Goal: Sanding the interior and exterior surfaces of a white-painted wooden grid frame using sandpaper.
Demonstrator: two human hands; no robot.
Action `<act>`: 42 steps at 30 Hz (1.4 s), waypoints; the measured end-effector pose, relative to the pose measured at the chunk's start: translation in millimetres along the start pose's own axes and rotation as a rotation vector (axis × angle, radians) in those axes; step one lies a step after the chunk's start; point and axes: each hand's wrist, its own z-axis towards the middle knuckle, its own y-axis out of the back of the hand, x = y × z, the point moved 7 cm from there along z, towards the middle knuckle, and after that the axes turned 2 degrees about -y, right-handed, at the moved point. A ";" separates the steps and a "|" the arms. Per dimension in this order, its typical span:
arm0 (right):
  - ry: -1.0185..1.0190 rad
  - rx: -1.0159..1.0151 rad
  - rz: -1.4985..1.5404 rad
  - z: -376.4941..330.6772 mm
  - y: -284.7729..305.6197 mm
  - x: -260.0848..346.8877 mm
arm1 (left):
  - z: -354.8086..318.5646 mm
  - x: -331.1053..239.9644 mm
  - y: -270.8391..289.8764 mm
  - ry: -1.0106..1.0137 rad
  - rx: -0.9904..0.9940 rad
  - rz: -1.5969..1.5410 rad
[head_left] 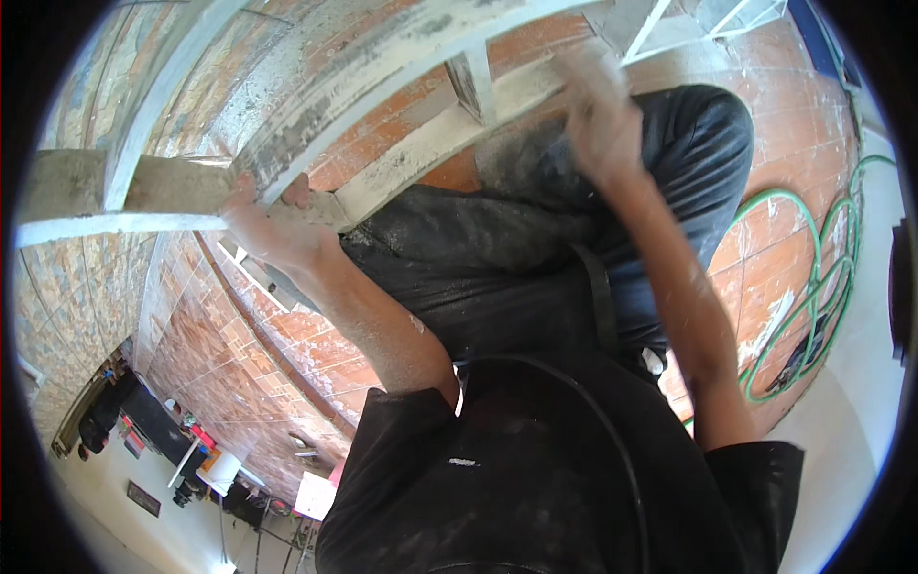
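Observation:
A dusty white-and-grey frame (402, 59) with long rails and short crosspieces stretches across the upper part of the head view, close in front of me. My left hand (277, 230) grips it at a joint, with fingers bent round the edge of a rail. Over the rail nearest my body, toward its right end, is my right hand (604, 124). Motion smears its fingers, so whether it holds anything cannot be made out. Pale dust coats both hands and forearms. My bent leg in dark trousers (693, 143) lies just under the right hand.
Orange floor tiles (765, 244) with white smears surround me. A green hose (813, 287) lies coiled at the right beside a pale wall (861, 402). More white framework (708, 29) stands at the far right. Assorted items and a white panel (222, 471) are at the lower left.

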 end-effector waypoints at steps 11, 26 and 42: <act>0.372 0.096 0.000 -21.1 -15.5 60.4 | -0.2 1.5 -0.5 -0.014 -0.032 -0.028; 0.492 0.361 0.085 -4.7 -11.7 50.3 | -0.6 -3.9 2.4 -0.024 0.013 0.004; 0.160 0.702 0.127 52.6 -34.6 -7.1 | -0.2 0.9 -4.1 -0.028 0.004 -0.048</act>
